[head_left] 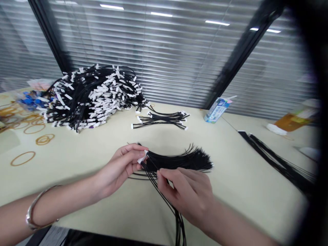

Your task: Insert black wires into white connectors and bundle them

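Between the thumb and fingers of my left hand (123,164) is a small white connector (142,156). Several thin black wires (164,198) run from it and hang down past the front of my right hand. My right hand (187,193) is closed in a pinch on one black wire (153,163) that leads up to the connector. Just behind both hands lies a thick bundle of loose black wires (179,160) on the table, its cut ends fanned out to the right.
A large heap of black cables with white connectors (94,97) is at the back left. Several finished cables (161,119) lie behind the bundle. Rubber bands (23,158) are scattered left. A drink carton (217,110), a bottle (294,118) and more black wires (276,160) are on the right.
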A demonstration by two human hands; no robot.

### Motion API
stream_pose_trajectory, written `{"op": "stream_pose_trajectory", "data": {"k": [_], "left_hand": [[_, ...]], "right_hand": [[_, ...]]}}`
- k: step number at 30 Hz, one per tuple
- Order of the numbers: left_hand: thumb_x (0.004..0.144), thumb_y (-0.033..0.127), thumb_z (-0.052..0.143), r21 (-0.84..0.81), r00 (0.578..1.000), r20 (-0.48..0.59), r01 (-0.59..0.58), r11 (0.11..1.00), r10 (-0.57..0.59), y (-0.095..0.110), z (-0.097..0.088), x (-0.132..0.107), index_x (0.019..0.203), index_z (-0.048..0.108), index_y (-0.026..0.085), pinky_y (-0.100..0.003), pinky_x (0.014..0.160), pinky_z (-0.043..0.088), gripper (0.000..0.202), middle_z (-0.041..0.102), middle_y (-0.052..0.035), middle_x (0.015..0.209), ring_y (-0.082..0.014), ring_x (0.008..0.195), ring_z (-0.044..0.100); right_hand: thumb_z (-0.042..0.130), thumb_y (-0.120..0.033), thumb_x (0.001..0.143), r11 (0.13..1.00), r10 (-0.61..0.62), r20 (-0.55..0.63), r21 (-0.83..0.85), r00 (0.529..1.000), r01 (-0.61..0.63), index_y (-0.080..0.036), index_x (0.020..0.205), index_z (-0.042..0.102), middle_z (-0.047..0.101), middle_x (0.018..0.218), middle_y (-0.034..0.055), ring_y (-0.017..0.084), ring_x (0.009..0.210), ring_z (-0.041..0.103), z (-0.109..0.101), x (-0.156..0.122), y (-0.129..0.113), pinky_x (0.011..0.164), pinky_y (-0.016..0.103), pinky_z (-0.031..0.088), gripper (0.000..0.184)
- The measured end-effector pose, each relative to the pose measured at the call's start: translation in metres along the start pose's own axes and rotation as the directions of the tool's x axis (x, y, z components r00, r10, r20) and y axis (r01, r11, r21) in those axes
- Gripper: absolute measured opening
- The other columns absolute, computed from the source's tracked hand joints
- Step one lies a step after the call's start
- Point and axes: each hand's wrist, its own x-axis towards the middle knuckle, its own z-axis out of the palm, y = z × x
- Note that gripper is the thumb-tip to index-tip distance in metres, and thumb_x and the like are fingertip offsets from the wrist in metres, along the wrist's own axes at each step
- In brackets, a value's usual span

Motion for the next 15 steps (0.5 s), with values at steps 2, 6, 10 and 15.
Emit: {"op": "stream_pose_trajectory", "data": {"k": [2, 6, 10, 15], "left_hand": [[0.076, 0.012, 0.069, -0.002, 1.000, 0.002, -0.002, 1.000, 0.002, 0.0000, -0.0006, 0.0005, 0.085, 0.069, 0.016, -0.011, 0.056, 0.047, 0.009, 0.065, -0.0021, 0.080, -0.0080, 0.072, 0.060], [0.075, 0.013, 0.070, -0.003, 1.000, 0.004, -0.004, 1.000, 0.004, -0.0007, -0.0021, 0.0018, 0.086, 0.069, 0.015, -0.011, 0.057, 0.047, 0.011, 0.064, -0.0029, 0.080, -0.0086, 0.073, 0.060], [0.076, 0.014, 0.069, 0.011, 1.000, 0.015, -0.002, 1.000, 0.002, -0.0018, -0.0028, 0.0024, 0.087, 0.068, 0.015, -0.012, 0.058, 0.047, 0.011, 0.064, -0.0021, 0.080, -0.0079, 0.073, 0.059], [0.077, 0.013, 0.068, 0.011, 1.000, 0.003, 0.006, 1.000, -0.006, -0.0011, -0.0018, 0.0011, 0.086, 0.069, 0.016, -0.011, 0.057, 0.047, 0.010, 0.063, -0.0003, 0.078, -0.0066, 0.071, 0.059]], "right_hand": [[0.064, -0.009, 0.075, 1.000, -0.009, -0.010, -0.021, 1.000, 0.009, -0.016, 0.081, 0.052, 0.051, 0.054, -0.0073, 0.006, 0.045, 0.044, -0.0010, 0.0012, -0.0005, 0.046, 0.025, 0.031, 0.015], [0.066, -0.008, 0.074, 0.998, -0.037, -0.034, -0.050, 0.999, 0.035, -0.015, 0.077, 0.054, 0.052, 0.052, -0.0068, 0.006, 0.045, 0.045, -0.0030, 0.0038, -0.0010, 0.045, 0.027, 0.032, 0.015], [0.066, -0.010, 0.073, 0.997, -0.057, -0.021, -0.058, 0.998, 0.056, -0.018, 0.063, 0.049, 0.051, 0.051, -0.0056, 0.007, 0.043, 0.041, -0.0043, 0.0048, -0.0015, 0.043, 0.028, 0.030, 0.022], [0.064, -0.008, 0.075, 0.998, -0.034, -0.023, -0.060, 0.999, 0.033, -0.017, 0.067, 0.052, 0.050, 0.049, -0.0067, 0.007, 0.044, 0.045, -0.0029, 0.0050, -0.0020, 0.043, 0.028, 0.030, 0.017]]}}
